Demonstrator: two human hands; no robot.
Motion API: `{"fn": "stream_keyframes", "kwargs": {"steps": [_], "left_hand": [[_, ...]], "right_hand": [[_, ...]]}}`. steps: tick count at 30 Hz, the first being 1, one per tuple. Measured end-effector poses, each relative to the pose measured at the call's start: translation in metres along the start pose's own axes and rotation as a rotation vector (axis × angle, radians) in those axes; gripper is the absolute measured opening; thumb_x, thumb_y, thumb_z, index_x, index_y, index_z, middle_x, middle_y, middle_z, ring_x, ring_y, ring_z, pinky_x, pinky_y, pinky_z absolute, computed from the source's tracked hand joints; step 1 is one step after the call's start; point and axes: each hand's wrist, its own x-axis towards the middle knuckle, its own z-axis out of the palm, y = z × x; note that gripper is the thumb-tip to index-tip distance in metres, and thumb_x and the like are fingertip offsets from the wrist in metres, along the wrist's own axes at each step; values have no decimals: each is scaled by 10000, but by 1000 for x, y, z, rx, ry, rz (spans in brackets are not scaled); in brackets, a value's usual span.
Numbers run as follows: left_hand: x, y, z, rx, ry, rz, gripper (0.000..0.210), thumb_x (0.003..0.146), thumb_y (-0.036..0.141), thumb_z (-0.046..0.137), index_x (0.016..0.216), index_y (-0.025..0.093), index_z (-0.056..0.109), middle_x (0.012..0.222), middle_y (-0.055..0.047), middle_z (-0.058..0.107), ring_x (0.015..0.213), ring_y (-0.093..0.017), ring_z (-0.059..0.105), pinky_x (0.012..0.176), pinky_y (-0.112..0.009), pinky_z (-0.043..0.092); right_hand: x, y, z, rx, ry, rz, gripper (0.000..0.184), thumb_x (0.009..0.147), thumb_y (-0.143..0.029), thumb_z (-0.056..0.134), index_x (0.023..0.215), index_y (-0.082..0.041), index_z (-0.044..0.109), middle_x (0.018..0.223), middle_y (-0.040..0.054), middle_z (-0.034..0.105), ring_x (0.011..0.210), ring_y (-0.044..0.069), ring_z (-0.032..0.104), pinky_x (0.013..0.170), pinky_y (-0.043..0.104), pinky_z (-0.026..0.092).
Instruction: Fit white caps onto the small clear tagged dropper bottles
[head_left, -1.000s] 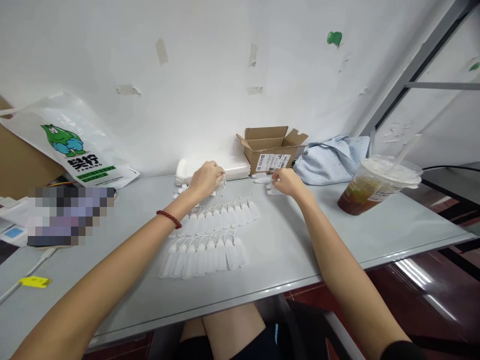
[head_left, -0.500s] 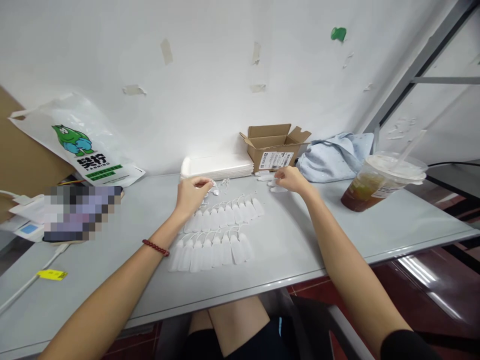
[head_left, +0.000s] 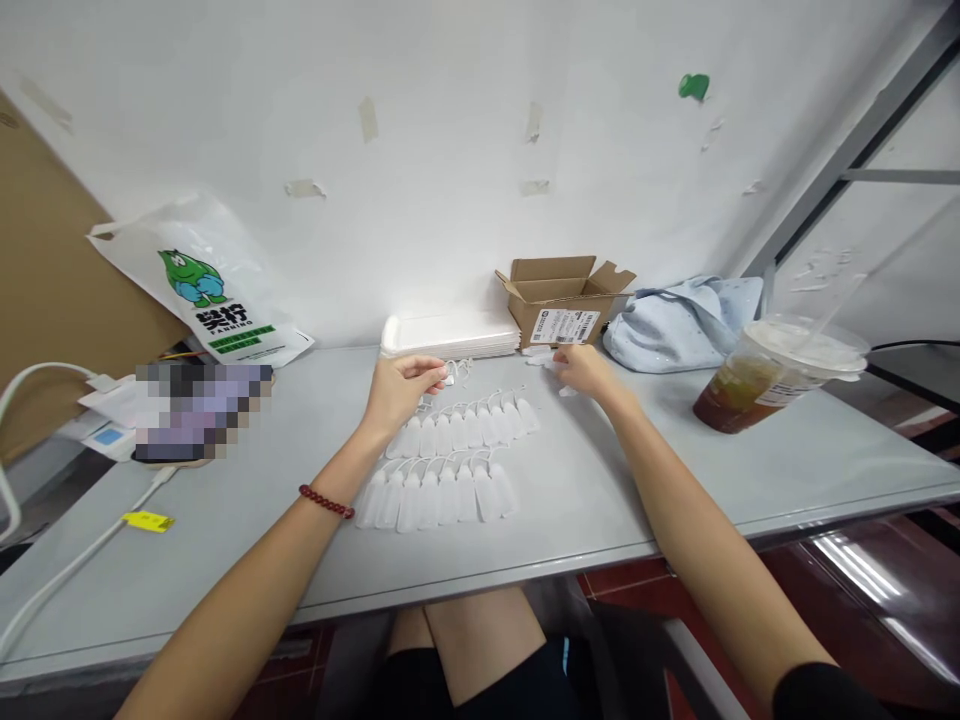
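- Seeing left grip [head_left: 400, 392] pinching small white piece [head_left: 451, 376]
- Right grip [head_left: 586, 372] at white strips [head_left: 537, 352] near box [head_left: 564, 325]; I can't tell if clenched
- Corded tags [head_left: 490, 494] in two desk [head_left: 592, 500] rows

A grey table [head_left: 574, 500] carries an open cardboard box [head_left: 566, 298] near its back edge, with a flat white stack [head_left: 454, 335] just left of the box, a crumpled light-blue cloth [head_left: 675, 325] just right of it and small white pieces [head_left: 538, 352] at its foot. In front of the box and to its left lie a back row of white tags [head_left: 469, 428] and a front row of white tags [head_left: 439, 495]. A lidded cup [head_left: 750, 390] stands farther right of the box; well left of it lie a partly blurred device [head_left: 202, 410] and a white cable [head_left: 82, 562].
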Motion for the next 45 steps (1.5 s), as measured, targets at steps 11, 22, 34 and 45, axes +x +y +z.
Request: {"fn": "stream_keyframes", "kwargs": {"steps": [11,22,34,45], "left_hand": [[-13,9,6,-319,-88,-189,316,557,271,825,806,122,700,703,-49,715,664,-133,648,699,-259,511],[-17,12,9,-380,-45,-205,244,598,231,795,791,122,693,711,-36,703,653,-117,634,710,-257,509],[-21,12,12,-314,-150,-209,330,605,326,814,853,133,712,656,-11,667,631,-118,618,682,-263,519],[-24,14,15,-49,-177,-29,273,700,381,710,831,142,709,728,-30,649,641,-142,599,557,-249,484]], "right_hand": [[-38,-81,-9,757,62,-382,211,764,-219,635,971,-172,639,998,76,696,931,195,642,742,301,510],[-53,-102,2,848,37,-422,187,759,-184,632,946,-185,623,968,67,691,913,182,642,719,304,522],[-57,-104,2,809,71,-459,212,783,-202,593,995,-190,598,947,66,677,904,183,631,685,287,523],[-61,-104,0,769,78,-487,271,837,-246,544,1106,-216,563,910,56,662,890,179,631,688,282,516]]}}
